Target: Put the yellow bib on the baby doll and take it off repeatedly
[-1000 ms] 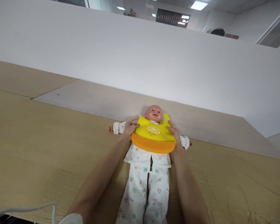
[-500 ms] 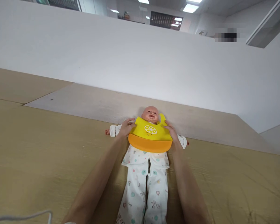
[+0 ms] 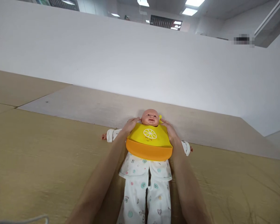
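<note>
A baby doll (image 3: 150, 116) in white printed pyjamas lies on its back on the wooden table (image 3: 37, 161). A yellow bib (image 3: 149, 140) with an orange pocket and a lemon print covers its chest. My left hand (image 3: 130, 125) grips the bib's upper left corner beside the doll's neck. My right hand (image 3: 168, 130) grips the upper right corner, where a yellow strap end sticks up next to the doll's head. Both hands' fingers curl behind the neck and are partly hidden.
A white partition wall (image 3: 140, 59) rises behind the table's far edge. A pale board (image 3: 84, 104) lies flat under the doll's head. A white cable (image 3: 37, 218) shows at the bottom left corner.
Both hands have slid from the bib's sides up to its top corners by the doll's neck. The bib now sits closer under the chin.
</note>
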Tool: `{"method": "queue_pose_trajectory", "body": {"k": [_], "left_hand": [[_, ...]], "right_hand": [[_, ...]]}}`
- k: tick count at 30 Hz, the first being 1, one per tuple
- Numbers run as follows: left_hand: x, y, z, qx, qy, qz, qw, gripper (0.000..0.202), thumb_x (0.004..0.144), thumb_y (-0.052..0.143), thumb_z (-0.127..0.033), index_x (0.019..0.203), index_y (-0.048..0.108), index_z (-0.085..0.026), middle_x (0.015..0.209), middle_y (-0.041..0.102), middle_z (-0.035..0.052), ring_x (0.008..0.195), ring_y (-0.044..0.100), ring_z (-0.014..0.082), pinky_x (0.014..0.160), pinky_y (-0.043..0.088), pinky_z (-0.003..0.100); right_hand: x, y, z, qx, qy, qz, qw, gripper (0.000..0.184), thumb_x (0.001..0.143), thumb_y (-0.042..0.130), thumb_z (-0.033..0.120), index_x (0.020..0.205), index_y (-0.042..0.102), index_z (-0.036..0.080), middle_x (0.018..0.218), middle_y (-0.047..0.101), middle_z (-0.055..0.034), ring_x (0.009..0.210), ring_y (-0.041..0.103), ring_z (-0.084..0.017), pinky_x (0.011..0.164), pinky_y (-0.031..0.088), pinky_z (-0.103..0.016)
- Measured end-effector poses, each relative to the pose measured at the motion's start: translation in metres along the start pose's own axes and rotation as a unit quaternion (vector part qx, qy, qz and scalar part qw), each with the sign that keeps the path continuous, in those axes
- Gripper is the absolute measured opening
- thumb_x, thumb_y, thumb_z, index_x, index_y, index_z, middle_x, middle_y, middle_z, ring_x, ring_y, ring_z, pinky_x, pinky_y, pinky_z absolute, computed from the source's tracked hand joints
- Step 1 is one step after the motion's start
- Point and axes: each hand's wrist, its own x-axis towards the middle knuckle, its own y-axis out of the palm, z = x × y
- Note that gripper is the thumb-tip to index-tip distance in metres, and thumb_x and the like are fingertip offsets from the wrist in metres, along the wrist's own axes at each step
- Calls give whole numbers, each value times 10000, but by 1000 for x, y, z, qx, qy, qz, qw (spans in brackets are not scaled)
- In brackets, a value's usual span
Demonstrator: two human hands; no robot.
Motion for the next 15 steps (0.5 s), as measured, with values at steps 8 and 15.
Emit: {"method": "queue_pose_trajectory", "body": {"k": [8,15], "left_hand": [[1,5,-2,-181,-178,102,962,443,691,641,-498,1012,664,-193,740,710,60,677,658,229,632,508,327],[-2,2,-8,-278,-136,115,944,393,712,654,-393,1058,627,-209,808,692,33,689,660,199,685,524,328]], "right_hand": [[20,-8,-16,115,50,33,992,363,661,687,276,1011,593,260,906,736,12,885,691,-227,819,545,-379],[33,-33,-28,115,-51,27,992,346,658,630,280,1003,612,277,920,722,61,820,676,-160,771,540,-302]]}}
